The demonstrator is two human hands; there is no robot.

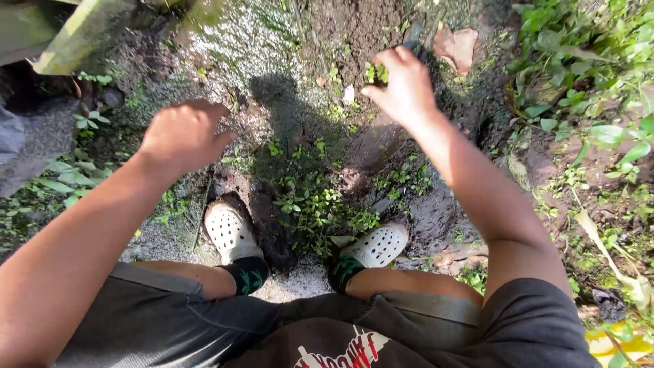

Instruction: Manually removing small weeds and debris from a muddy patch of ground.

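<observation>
two hands hung over a patch of damp, dark ground, part bare soil and part pale gravelly grit, lit by hard sun with the person's own shadow falling down the middle. low green weeds grew in a clump between the feet, and leafier plants crowded the right edge. a mossy concrete edge crossed the top left corner, and a dry brown leaf lay on the soil near the top. the person stood in white perforated clogs with dark socks and grey shorts.

the right hand was raised over the soil, its fingers drawn together and pinching a small green weed sprig, which showed just at the fingertips, clear of the ground. the left hand hovered apart to the left over the gravel, fingers curled loosely inward toward the palm; nothing showed in it, though its palm side was hidden from view.
</observation>
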